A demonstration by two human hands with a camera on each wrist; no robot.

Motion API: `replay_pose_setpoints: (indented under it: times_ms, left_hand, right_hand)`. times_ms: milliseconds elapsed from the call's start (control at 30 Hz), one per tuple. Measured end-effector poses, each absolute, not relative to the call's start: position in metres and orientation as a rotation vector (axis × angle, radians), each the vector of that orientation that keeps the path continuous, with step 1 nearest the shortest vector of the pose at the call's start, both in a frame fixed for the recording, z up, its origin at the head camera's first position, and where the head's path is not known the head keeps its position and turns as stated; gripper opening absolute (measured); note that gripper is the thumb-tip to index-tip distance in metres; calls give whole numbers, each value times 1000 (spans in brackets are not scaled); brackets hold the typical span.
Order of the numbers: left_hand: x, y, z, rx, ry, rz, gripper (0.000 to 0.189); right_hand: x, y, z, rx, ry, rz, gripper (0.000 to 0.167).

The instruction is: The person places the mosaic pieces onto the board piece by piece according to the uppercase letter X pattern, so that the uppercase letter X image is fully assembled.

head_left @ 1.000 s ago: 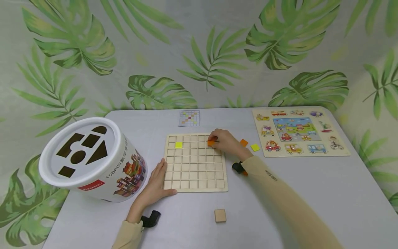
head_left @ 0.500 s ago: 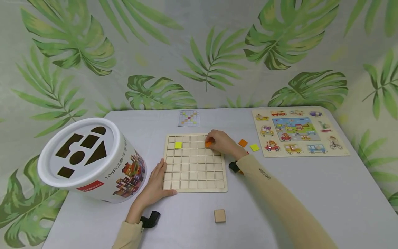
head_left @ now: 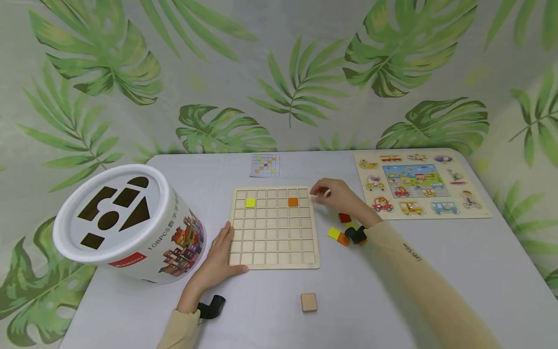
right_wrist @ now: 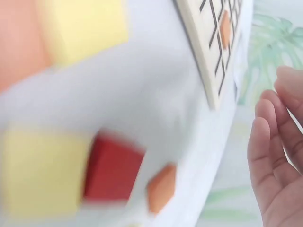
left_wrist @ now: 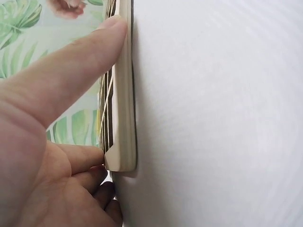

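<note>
Right grip (head_left: 341, 196): yours was relaxed, no tile seen in it. Left grip (head_left: 215, 263): yours touched the board (head_left: 271, 235) at its left and near edges, clasping nothing. Handling, as judged: wanted the board steady, tiles squared to cells. Orange tile (head_left: 293, 202): lay in the board, left of your right grip; red tile (head_left: 344, 217): lay nearer you.

From above, my head view faces forward and down over the wooden grid board (head_left: 271, 228) and tabletop (head_left: 257, 320). My left wrist view sits close, edge-on to that board, beyond the left hand (left_wrist: 52, 179). My right wrist view looks closely across a yellow tile (right_wrist: 90, 28), sharing the board's orange tile (right_wrist: 225, 29) with the head view.
</note>
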State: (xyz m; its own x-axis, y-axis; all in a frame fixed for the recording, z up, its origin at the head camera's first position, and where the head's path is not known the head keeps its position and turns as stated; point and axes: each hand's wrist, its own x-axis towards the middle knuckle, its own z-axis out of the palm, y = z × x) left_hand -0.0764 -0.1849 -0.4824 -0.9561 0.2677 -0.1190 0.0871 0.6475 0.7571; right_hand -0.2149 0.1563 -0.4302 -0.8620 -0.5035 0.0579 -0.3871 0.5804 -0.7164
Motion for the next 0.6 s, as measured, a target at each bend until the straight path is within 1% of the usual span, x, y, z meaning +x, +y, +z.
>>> replay_pose_setpoints:
  times_ms: [100, 267, 400, 600]
  left_hand:
    - [-76, -185, -482, 297, 2653, 1192, 111]
    - [-76, -185, -481, 311, 2652, 1207, 111]
    - [-77, -186, -482, 310, 2645, 1215, 111]
    - [-76, -186, -482, 308, 2647, 1232, 111]
  right_hand:
    - [-204, 176, -429, -715, 2656, -1148, 16]
    - [-182, 200, -439, -690, 2611, -1140, 14]
    - [-166, 207, -448, -701, 2578, -1121, 13]
    - [-153, 206, -458, -711, 2594, -1013, 20]
